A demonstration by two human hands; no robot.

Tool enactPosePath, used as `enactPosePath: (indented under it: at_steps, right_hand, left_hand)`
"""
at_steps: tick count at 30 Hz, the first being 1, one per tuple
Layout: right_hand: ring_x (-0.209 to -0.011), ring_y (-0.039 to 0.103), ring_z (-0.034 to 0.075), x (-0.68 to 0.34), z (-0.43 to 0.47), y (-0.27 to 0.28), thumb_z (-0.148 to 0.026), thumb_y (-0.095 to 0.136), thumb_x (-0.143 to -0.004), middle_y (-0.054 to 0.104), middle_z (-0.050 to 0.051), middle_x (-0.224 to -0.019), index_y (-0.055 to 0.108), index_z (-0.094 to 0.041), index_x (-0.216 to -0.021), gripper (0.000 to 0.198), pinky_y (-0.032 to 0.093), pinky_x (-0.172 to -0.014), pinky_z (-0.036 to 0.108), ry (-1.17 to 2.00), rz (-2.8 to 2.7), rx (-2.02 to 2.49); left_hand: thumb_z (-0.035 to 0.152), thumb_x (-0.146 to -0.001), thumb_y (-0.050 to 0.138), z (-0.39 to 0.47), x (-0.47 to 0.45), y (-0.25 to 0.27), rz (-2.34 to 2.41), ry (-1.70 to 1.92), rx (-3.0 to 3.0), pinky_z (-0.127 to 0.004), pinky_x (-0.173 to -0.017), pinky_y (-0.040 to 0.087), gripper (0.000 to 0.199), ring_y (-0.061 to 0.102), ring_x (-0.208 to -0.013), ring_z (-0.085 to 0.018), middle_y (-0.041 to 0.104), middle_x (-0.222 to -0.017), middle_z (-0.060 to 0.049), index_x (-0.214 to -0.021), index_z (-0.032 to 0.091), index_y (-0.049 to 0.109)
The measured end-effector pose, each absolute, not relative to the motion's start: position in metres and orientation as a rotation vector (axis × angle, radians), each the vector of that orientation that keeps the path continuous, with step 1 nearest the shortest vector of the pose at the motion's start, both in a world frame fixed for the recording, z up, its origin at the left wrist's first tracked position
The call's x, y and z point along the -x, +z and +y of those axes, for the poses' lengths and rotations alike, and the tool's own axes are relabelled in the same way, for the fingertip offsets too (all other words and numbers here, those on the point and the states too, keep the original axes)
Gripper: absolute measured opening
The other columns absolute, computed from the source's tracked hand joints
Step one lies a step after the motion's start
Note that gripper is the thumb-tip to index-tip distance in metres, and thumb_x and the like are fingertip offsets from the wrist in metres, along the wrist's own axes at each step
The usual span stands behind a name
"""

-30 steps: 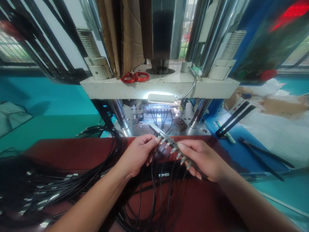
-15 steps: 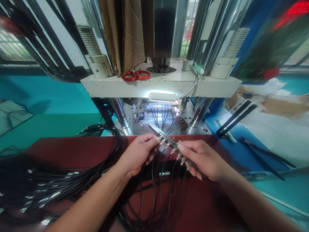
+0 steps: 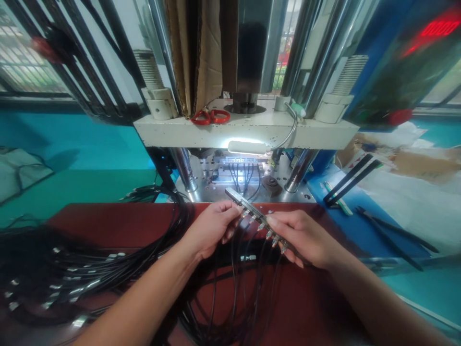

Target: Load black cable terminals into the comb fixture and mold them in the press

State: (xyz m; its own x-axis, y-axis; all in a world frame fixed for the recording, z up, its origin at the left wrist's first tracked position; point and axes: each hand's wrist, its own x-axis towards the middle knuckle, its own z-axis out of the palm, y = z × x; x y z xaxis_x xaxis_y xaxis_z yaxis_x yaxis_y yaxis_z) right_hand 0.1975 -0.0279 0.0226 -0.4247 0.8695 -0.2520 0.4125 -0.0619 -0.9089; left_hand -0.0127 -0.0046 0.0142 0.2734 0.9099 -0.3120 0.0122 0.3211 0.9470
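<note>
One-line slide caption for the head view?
Both hands, left hand and right hand, hold a metal fixture bar loaded with black cables before a press.

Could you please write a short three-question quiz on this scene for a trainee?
1. True or false: both hands hold the metal bar with cable ends clipped into it.
2. What lies on the white machine ledge? A. red scissors B. a hammer C. a cup
3. On which side of the person does the big pile of black cables lie?

Key:
1. True: the left hand and the right hand grip it.
2. A, the red scissors.
3. The left side, on the dark red table.
</note>
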Motion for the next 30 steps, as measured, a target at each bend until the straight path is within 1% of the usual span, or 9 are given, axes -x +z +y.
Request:
enactPosePath:
  at_steps: [4, 7, 10, 12, 14, 18, 23, 26, 30]
  right_hand:
    - [-0.032, 0.043, 0.006, -0.196, -0.028, 0.029, -0.055, 0.041, -0.09, 0.049, -0.004, -0.045, 0.061, -0.017, -0.083, 0.044, 0.028, -0.029, 0.014, 1.543, -1.696, 1.394]
    - [-0.033, 0.04, 0.005, -0.198, -0.03, 0.037, -0.053, 0.042, -0.091, 0.048, -0.005, -0.046, 0.059, -0.017, -0.077, 0.042, 0.025, -0.028, 0.014, 1.555, -1.644, 1.404]
    - [-0.034, 0.041, 0.006, -0.206, -0.037, 0.04, -0.054, 0.043, -0.09, 0.047, -0.005, -0.046, 0.057, -0.017, -0.073, 0.043, 0.027, -0.03, 0.014, 1.535, -1.618, 1.482]
    - [-0.034, 0.041, 0.006, -0.212, -0.044, 0.038, -0.055, 0.044, -0.088, 0.047, -0.005, -0.047, 0.056, -0.018, -0.074, 0.042, 0.029, -0.03, 0.015, 1.533, -1.566, 1.541]
    - [-0.035, 0.041, 0.007, -0.218, -0.051, 0.034, -0.056, 0.046, -0.087, 0.047, -0.005, -0.049, 0.055, -0.018, -0.076, 0.041, 0.029, -0.031, 0.015, 1.549, -1.506, 1.58]
    - [-0.037, 0.043, 0.009, -0.223, -0.059, 0.027, -0.056, 0.048, -0.086, 0.046, -0.004, -0.048, 0.056, -0.018, -0.078, 0.04, 0.031, -0.033, 0.017, 1.544, -1.469, 1.663]
    - [-0.041, 0.049, 0.01, -0.22, -0.05, 0.017, -0.054, 0.049, -0.086, 0.052, -0.002, -0.057, 0.06, -0.016, -0.081, 0.04, 0.035, -0.036, 0.02, 1.48, -1.672, 1.596]
    - [-0.05, 0.055, 0.013, -0.216, -0.038, 0.013, -0.051, 0.043, -0.09, 0.059, 0.001, -0.065, 0.061, -0.017, -0.081, 0.039, 0.038, -0.044, 0.022, 1.245, -1.918, 1.605]
    - [-0.066, 0.061, 0.018, -0.208, -0.03, 0.014, -0.039, 0.043, -0.091, 0.065, 0.005, -0.07, 0.064, -0.019, -0.074, 0.034, 0.039, -0.059, 0.027, 0.624, -2.327, 1.695]
  left_hand:
    - [0.047, -0.086, 0.049, -0.002, 0.02, 0.018, 1.135, 0.758, -1.295, -0.021, -0.04, 0.03, 0.031, 0.041, -0.043, -0.009, 0.049, -0.055, 0.004, -0.072, 0.02, 0.055]
    - [0.052, -0.087, 0.044, 0.001, 0.029, 0.023, 1.437, 0.834, -1.714, -0.025, -0.053, 0.037, 0.037, 0.051, -0.056, -0.014, 0.057, -0.064, -0.001, -0.074, 0.02, 0.059]
    - [0.048, -0.086, 0.048, 0.002, 0.032, 0.021, 1.637, 0.837, -2.076, -0.03, -0.068, 0.041, 0.031, 0.058, -0.077, -0.02, 0.064, -0.085, -0.006, -0.093, 0.021, 0.06]
    - [0.046, -0.083, 0.053, 0.003, 0.027, 0.014, 1.628, 0.701, -2.214, -0.034, -0.076, 0.042, 0.038, 0.058, -0.091, -0.025, 0.063, -0.1, -0.011, -0.109, 0.019, 0.054]
    - [0.042, -0.079, 0.059, 0.005, 0.021, 0.006, 1.664, 0.553, -2.288, -0.039, -0.082, 0.041, 0.045, 0.056, -0.1, -0.031, 0.061, -0.107, -0.016, -0.115, 0.015, 0.051]
    - [0.027, -0.077, 0.059, 0.015, 0.018, -0.004, 1.771, 0.449, -2.278, -0.039, -0.081, 0.041, 0.026, 0.059, -0.096, -0.031, 0.065, -0.099, -0.015, -0.1, 0.015, 0.055]
    - [0.036, -0.082, 0.055, 0.021, 0.028, -0.003, 1.699, 0.515, -2.198, -0.032, -0.071, 0.043, 0.022, 0.062, -0.087, -0.025, 0.067, -0.094, -0.009, -0.097, 0.021, 0.057]
    - [0.037, -0.081, 0.056, 0.018, 0.029, -0.005, 1.669, 0.577, -2.146, -0.032, -0.071, 0.042, 0.021, 0.062, -0.086, -0.025, 0.067, -0.092, -0.009, -0.094, 0.021, 0.059]
    - [0.035, -0.082, 0.054, 0.014, 0.026, -0.008, 1.705, 0.577, -2.169, -0.032, -0.072, 0.04, 0.018, 0.062, -0.089, -0.025, 0.067, -0.095, -0.009, -0.093, 0.022, 0.059]
